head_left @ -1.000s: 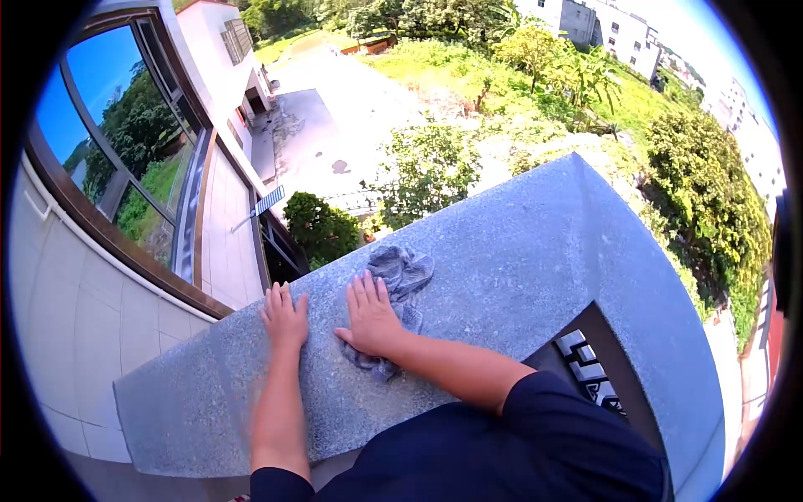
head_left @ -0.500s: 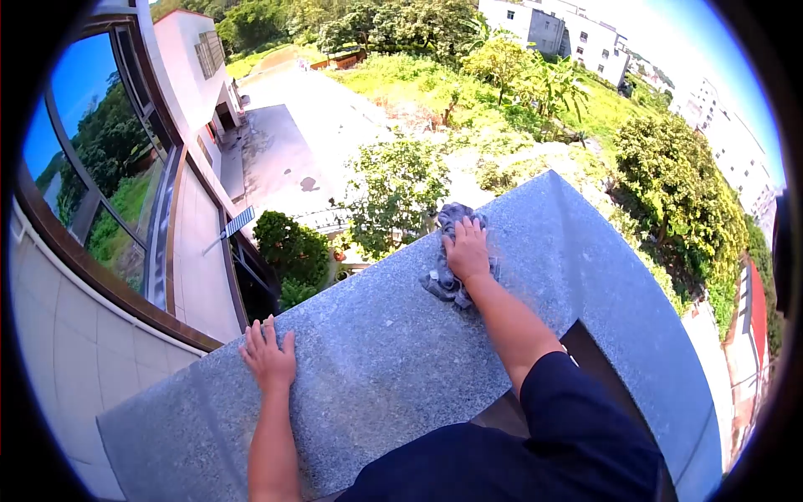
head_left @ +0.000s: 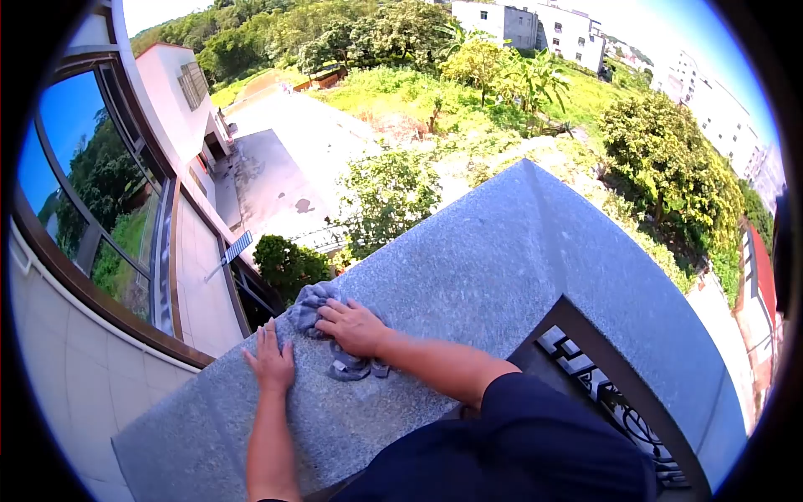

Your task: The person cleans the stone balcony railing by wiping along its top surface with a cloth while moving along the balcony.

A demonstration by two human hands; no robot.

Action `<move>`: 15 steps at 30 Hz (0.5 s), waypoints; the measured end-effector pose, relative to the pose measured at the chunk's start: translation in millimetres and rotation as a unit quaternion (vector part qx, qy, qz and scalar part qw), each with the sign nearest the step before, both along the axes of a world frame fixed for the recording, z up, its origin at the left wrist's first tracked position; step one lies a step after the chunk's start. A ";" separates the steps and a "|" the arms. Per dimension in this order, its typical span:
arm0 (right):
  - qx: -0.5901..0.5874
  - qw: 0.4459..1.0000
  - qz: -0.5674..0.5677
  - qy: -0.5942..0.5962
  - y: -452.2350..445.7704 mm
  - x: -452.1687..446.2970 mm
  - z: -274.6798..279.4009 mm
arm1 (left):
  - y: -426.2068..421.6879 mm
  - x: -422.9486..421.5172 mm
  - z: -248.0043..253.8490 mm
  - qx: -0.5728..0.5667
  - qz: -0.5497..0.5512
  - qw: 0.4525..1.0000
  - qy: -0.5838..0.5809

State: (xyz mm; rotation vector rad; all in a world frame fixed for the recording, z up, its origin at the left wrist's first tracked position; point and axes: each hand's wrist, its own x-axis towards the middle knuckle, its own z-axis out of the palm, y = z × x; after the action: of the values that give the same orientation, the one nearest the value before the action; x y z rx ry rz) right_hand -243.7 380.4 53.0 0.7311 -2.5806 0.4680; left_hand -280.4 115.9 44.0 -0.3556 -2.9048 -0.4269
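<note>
A bunched grey cloth lies on the speckled stone ledge. My right hand presses down on it from above, fingers curled over its folds; part of the cloth is hidden beneath the palm. Just to the left, my left hand rests flat on the stone with its fingers stretched toward the outer edge. It holds nothing, and a small gap separates it from the cloth.
The ledge drops away on its far side to a paved yard and trees far below. Building windows stand at left. A dark metal railing shows under the ledge at right.
My right hand has slid the cloth leftward along the ledge, close to my left hand. My left hand stays on the stone. The view has shifted slightly, showing more railing.
</note>
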 end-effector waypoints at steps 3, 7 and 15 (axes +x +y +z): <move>0.048 0.966 -0.253 -0.009 132.8 27.9 6.9 | -1.4 -0.9 -0.4 0.005 0.004 1.000 -0.020; 0.025 0.838 -0.539 -0.082 322.6 103.9 -7.0 | 10.7 9.2 23.9 -0.026 0.011 0.999 -0.045; -0.057 0.844 -0.530 0.054 277.1 98.2 -37.9 | 0.9 -26.4 -23.7 -0.147 -0.066 0.986 0.035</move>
State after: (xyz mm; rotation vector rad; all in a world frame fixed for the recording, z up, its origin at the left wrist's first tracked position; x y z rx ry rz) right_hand -145.6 657.5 15.2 -0.7129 -2.3576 0.1835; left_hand -306.9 116.7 20.3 -0.5944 -2.8852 -0.0005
